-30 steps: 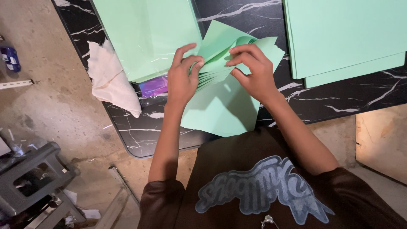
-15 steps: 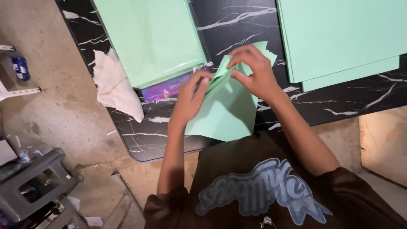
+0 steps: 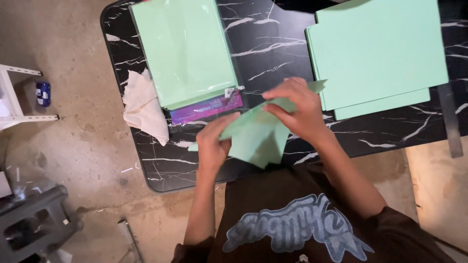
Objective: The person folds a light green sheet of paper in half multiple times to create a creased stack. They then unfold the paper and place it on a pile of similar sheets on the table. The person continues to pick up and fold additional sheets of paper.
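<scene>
mid-fold step: left hand (image 3: pixel 213 141) pinches lower-left edge of green paper sheet (image 3: pixel 256 136), right hand (image 3: pixel 298 109) presses top flap above table (image 3: pixel 273 53). next likely: align edges, crease.

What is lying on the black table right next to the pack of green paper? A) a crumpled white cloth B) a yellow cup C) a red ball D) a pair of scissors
A: a crumpled white cloth lies on the black marbled table just beside the wrapped pack of green paper, while both hands fold a green sheet nearer the table's edge.
</scene>
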